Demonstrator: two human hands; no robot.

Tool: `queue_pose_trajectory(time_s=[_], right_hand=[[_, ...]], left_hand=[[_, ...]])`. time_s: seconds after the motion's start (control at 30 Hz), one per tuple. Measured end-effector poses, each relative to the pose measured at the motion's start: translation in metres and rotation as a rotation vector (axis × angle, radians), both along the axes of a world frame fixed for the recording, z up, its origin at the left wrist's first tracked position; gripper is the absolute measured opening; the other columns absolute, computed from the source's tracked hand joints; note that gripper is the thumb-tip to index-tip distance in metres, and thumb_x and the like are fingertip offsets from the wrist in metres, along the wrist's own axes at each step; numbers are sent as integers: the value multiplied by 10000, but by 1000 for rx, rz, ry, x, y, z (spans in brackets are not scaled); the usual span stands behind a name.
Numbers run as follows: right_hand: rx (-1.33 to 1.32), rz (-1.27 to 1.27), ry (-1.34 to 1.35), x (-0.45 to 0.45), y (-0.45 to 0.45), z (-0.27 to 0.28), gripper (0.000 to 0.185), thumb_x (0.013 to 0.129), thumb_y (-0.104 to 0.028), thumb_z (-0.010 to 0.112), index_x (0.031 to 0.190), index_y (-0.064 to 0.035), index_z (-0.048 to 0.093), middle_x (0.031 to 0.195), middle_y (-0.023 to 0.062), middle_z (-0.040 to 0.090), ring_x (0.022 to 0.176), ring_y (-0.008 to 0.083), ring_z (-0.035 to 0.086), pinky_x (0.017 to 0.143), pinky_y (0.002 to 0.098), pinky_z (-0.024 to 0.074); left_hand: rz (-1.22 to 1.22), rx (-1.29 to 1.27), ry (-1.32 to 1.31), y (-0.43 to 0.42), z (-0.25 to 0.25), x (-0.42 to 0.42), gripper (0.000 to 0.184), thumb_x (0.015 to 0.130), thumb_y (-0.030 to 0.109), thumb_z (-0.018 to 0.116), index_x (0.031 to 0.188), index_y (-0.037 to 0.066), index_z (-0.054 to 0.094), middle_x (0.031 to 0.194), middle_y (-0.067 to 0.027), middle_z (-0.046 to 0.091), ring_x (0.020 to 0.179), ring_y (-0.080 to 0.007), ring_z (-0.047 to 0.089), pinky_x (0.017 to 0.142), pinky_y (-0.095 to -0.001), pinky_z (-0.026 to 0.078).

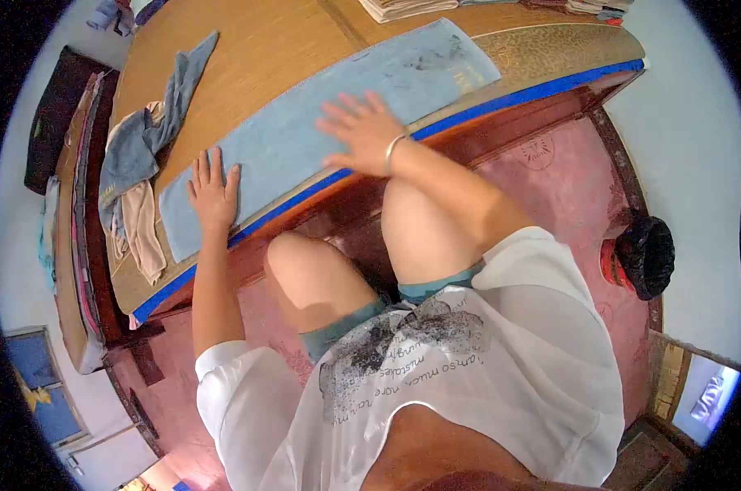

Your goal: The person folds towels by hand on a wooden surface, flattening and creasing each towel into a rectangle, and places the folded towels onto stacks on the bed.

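The blurred right hand [360, 132] hides part of the blue towel [276, 151] along the near edge of the tabletop [264, 45]. Gold lettering [466, 78] toward the towel's right end is hard to read. Folded cloths [411, 8] at the far edge are cut off.

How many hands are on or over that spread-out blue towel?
2: the left hand toward the left end of the blue towel, and the right hand, blurred, over its middle part. No other hand shows.
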State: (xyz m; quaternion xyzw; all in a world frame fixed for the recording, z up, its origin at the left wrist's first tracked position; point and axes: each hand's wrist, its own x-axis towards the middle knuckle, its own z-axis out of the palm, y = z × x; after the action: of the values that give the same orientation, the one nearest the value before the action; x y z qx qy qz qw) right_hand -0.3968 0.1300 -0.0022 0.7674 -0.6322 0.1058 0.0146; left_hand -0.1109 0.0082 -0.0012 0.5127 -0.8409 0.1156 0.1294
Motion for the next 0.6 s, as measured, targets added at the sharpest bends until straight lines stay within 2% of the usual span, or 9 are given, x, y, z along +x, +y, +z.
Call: queue_pose_trajectory(time_s=[0.33, 0.37, 0.43, 0.53, 0.6], right_hand=[[-23, -498, 181, -161, 24, -14, 691, 810, -628, 323, 1342, -189, 306, 1429, 47, 208, 1321, 256, 154, 1046, 496, 93], [-26, -499, 185, -171, 28, -14, 691, 810, -628, 323, 1342, -189, 306, 1429, 47, 208, 1321, 256, 154, 1046, 496, 93], [-6, -681, 98, -181, 32, -6, 700, 803, -630, 339, 1338, -179, 316, 1427, 46, 212, 1322, 260, 145, 1043, 508, 90], [4, -735, 145, -172, 22, 17, 700, 800, -624, 352, 1335, -174, 320, 1425, 47, 219, 1323, 265, 139, 1037, 524, 83], [-11, -587, 190, -147, 3, 26, 689, 806, -605, 360, 1331, -160, 327, 1421, 50, 228, 1323, 266, 142, 1028, 540, 94]], left_hand=[[-7, -29, 3, 0, -2, 1, 560, 853, 483, 405, 1317, 173, 365, 1397, -91, 275, 1294, -280, 217, 1029, -487, 123], [-7, -31, 0, -1, -2, 1, 559, 853, 481, 407, 1317, 173, 365, 1397, -92, 274, 1294, -282, 216, 1029, -487, 122], [-3, -23, 4, 0, -2, 0, 559, 853, 479, 408, 1318, 173, 363, 1398, -92, 274, 1295, -281, 214, 1030, -487, 119], [0, -16, 7, 2, 1, -1, 561, 852, 475, 411, 1318, 168, 361, 1398, -94, 272, 1296, -279, 212, 1031, -488, 116], [-9, -20, 5, 3, 2, -2, 562, 852, 473, 414, 1318, 164, 361, 1398, -95, 271, 1297, -278, 210, 1031, -489, 115]])
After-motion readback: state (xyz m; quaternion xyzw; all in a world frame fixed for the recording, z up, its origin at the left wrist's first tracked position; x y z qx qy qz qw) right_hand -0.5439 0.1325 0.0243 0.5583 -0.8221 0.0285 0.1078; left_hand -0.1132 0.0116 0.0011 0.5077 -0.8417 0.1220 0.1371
